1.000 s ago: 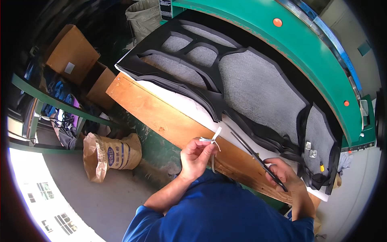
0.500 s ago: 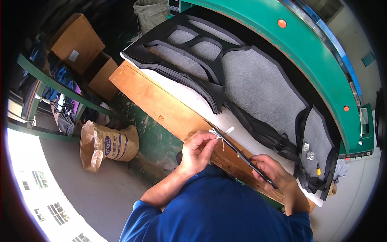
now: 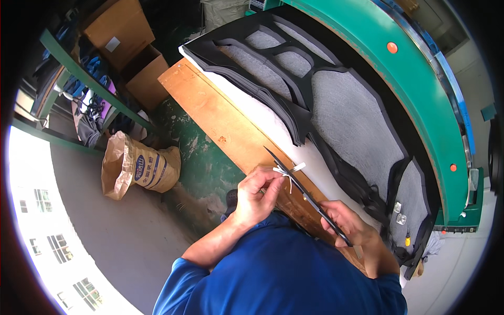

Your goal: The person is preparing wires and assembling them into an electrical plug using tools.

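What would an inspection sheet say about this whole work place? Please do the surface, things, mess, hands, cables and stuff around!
Surface: wooden board along the near side; beyond it, white sheet and black cut-out pieces, with grey fuzzy material showing in their openings.
Things in hand: white strip; long dark scissors-like tool crossing it in view.
Clutter: two small clear pieces and a small yellow item, toward the right end.
Hands: left hand pinches the strip; right hand grips the tool.
Cables: cannot tell; dark strands by the green rack are too small to make out.
Surroundings: green machine frame with orange buttons; brown paper sack and cardboard boxes at left.
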A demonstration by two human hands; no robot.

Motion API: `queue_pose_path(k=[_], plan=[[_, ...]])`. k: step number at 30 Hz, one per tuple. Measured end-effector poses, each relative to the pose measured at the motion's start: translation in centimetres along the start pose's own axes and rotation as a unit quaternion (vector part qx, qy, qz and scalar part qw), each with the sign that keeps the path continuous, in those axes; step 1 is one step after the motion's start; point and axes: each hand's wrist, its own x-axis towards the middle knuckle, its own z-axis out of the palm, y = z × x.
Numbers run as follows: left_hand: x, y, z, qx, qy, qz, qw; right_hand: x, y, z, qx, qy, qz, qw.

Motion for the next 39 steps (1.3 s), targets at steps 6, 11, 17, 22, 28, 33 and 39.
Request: queue_pose_path(k=[6,11,17,22,28,33,39], plan=[[-2.2,-0.5,-2.2,0.083,0.066,0.069,0.992,3.0,-0.9,0.1,-0.031,-0.064,0.029,0.997],[-4.9,0.9,-4.3,0.091,0.169,0.066,0.979,6.5,-1.6,0.5,-0.067,-0.137,0.044,0.987],[-7.8,1.3,-5.7,0.035,0.266,0.058,0.962,10.6,-1.8,1.6,-0.084,-0.219,0.046,0.971],[-7.9,1.2,-6.1,-0.054,0.297,0.018,0.953,13.2,-4.0,1.8,-0.096,-0.231,0.035,0.968],[-4.7,0.7,-7.2,-0.12,0.268,-0.06,0.954,17.1,-11.5,-1.3,-0.036,-0.091,-0.168,0.981],[-0.9,2.0,-7.1,-0.171,0.123,-0.087,0.974,18.8,-19.9,-6.4,-0.232,0.228,-0.399,0.857],[2.7,0.8,-5.2,-0.259,-0.024,-0.118,0.958,23.0,-32.1,-17.7,-0.48,0.555,-0.267,0.625]])
